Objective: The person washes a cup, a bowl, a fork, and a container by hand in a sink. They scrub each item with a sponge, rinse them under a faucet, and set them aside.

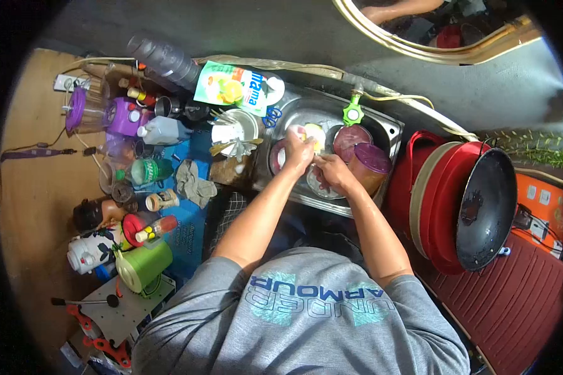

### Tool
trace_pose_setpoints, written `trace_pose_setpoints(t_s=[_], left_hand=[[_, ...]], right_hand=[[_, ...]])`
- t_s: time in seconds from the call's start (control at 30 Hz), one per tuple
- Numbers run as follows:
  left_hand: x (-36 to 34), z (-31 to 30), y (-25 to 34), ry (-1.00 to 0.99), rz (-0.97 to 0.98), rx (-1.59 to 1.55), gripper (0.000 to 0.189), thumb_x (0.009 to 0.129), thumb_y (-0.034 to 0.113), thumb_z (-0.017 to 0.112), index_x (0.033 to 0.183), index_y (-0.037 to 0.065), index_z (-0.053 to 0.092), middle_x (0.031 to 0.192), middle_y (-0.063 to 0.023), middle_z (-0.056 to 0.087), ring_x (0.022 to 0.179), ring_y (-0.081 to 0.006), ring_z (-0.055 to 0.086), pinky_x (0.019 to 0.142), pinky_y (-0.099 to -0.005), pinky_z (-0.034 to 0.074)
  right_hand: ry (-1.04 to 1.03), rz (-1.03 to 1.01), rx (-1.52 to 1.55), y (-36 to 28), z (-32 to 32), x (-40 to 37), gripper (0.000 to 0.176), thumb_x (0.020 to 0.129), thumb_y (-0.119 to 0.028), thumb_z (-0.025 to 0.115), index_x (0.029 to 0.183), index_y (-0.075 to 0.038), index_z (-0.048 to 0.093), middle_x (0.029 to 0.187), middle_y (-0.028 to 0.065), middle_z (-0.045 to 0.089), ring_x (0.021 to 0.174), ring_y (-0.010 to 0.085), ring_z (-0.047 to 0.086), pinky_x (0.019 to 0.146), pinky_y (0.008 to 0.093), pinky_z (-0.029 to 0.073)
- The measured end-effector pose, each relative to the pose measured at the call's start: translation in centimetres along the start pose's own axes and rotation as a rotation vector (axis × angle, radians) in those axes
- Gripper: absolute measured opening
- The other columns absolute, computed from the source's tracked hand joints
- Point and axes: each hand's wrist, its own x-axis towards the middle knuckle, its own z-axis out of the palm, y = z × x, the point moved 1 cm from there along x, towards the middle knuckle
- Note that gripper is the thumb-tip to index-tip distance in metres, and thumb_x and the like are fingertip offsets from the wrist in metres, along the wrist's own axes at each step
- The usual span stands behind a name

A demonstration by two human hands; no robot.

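In a cluttered kitchen's steel sink (pixel 385 128), the left hand (pixel 299 153) is clenching what seems a soapy sponge (pixel 314 133), and the right hand (pixel 334 172) is gripping a plate (pixel 314 186) in the basin. Purple tumblers (pixel 369 164) are sitting beside it, likely unwashed.

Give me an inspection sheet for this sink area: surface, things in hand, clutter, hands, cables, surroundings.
Surface: steel sink set in a crowded counter, with a blue mat beside it.
Job's things: white and yellow item; purple-lidded containers in the sink.
Clutter: blender, green pitcher, soap pouch, grey cloth.
Hands: left hand closed on the white and yellow item; right hand low in the sink, grip unclear.
Cables: power strip with leads, far left.
Surroundings: black wok on red basins; another person's arm at the top.
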Motion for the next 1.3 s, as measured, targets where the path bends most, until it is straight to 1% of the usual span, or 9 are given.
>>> trace_pose_setpoints(t_s=[0.17,0.5,0.57,0.6,0.7,0.87,0.97,1.17,1.3], left_hand=[[0.3,0.9,-1.1,-0.159,-0.155,-0.433,0.018,0.082,0.001,0.056,0.1,0.003,0.055,0.084,-0.0063,0.062,0.063,-0.0161,0.06,0.057,-0.0305,0.05],[3.6,-0.7,-1.0,-0.375,0.257,0.278,0.01,0.085,0.006,0.057,0.092,0.001,0.061,0.085,-0.004,0.062,0.077,-0.015,0.06,0.07,-0.0324,0.049],[3.2,0.2,-2.0,-0.383,0.271,-0.283,0.013,0.084,0.007,0.059,0.096,0.002,0.057,0.086,-0.0056,0.061,0.08,-0.0157,0.059,0.071,-0.0341,0.049],[4.6,-0.9,-2.2,-0.434,0.39,0.228,0.02,0.083,0.009,0.061,0.1,0.002,0.053,0.087,-0.0064,0.059,0.082,-0.0163,0.058,0.072,-0.035,0.049],[4.9,-1.1,-0.4,-0.503,0.509,0.285,0.025,0.081,0.02,0.061,0.093,-0.001,0.055,0.085,-0.0214,0.061,0.082,-0.0368,0.061,0.072,-0.0422,0.048],[4.5,-0.6,2.0,-0.403,0.589,0.474,0.022,0.082,0.021,0.062,0.077,0.0,0.059,0.075,-0.0184,0.061,0.073,-0.0363,0.062,0.068,-0.0434,0.048],[5.6,0.7,-1.2,0.13,0.25,-0.153,0.014,0.091,0.012,0.054,0.091,0.003,0.064,0.077,0.0007,0.063,0.067,-0.0145,0.062,0.059,-0.0338,0.049],[0.3,0.9,-1.1,-0.394,-0.089,-0.241,0.023,0.094,0.024,0.053,0.102,0.003,0.058,0.089,-0.0041,0.064,0.069,-0.0109,0.062,0.058,-0.0261,0.051],[2.3,-0.1,1.5,-0.349,-0.111,-0.388,0.025,0.081,0.008,0.058,0.105,0.003,0.054,0.085,-0.0068,0.062,0.071,-0.0172,0.063,0.06,-0.0327,0.053]], right_hand=[[0.133,-0.013,0.077,1.5,-0.6,0.7,0.028,0.099,-0.028,0.048,0.086,-0.007,0.061,0.057,-0.0074,0.038,0.045,0.0057,0.033,0.039,0.0236,0.026],[0.134,-0.124,-0.119,1.5,-2.5,1.6,0.031,0.1,-0.025,0.047,0.082,-0.004,0.061,0.055,-0.0044,0.043,0.045,0.0061,0.034,0.042,0.0262,0.027],[0.176,-0.202,-0.244,0.7,-2.9,1.8,0.032,0.099,-0.025,0.047,0.08,-0.004,0.062,0.055,-0.0036,0.044,0.049,0.0068,0.036,0.045,0.0276,0.03],[0.143,-0.162,-0.216,0.3,-3.0,1.1,0.032,0.099,-0.024,0.047,0.08,-0.003,0.062,0.056,-0.0035,0.045,0.051,0.0067,0.037,0.047,0.0277,0.03],[0.125,-0.116,-0.16,-0.3,-3.1,0.2,0.032,0.1,-0.023,0.047,0.08,-0.003,0.062,0.057,-0.0041,0.044,0.053,0.0064,0.037,0.049,0.0273,0.031],[0.083,-0.11,-0.021,0.0,-3.3,0.3,0.032,0.1,-0.024,0.047,0.08,-0.004,0.062,0.056,-0.0058,0.042,0.051,0.0057,0.034,0.047,0.0263,0.029],[0.103,-0.097,0.005,-0.8,-3.2,0.6,0.032,0.1,-0.025,0.047,0.08,-0.005,0.061,0.056,-0.0065,0.041,0.049,0.0052,0.032,0.046,0.026,0.027],[0.113,-0.031,-0.083,-0.3,-2.6,1.4,0.032,0.099,-0.028,0.048,0.081,-0.005,0.06,0.057,-0.0048,0.042,0.044,0.0077,0.035,0.037,0.0278,0.027],[0.13,-0.12,-0.117,0.2,-2.0,0.5,0.03,0.098,-0.029,0.05,0.083,-0.006,0.061,0.058,-0.0056,0.042,0.043,0.0078,0.036,0.038,0.0267,0.028]])
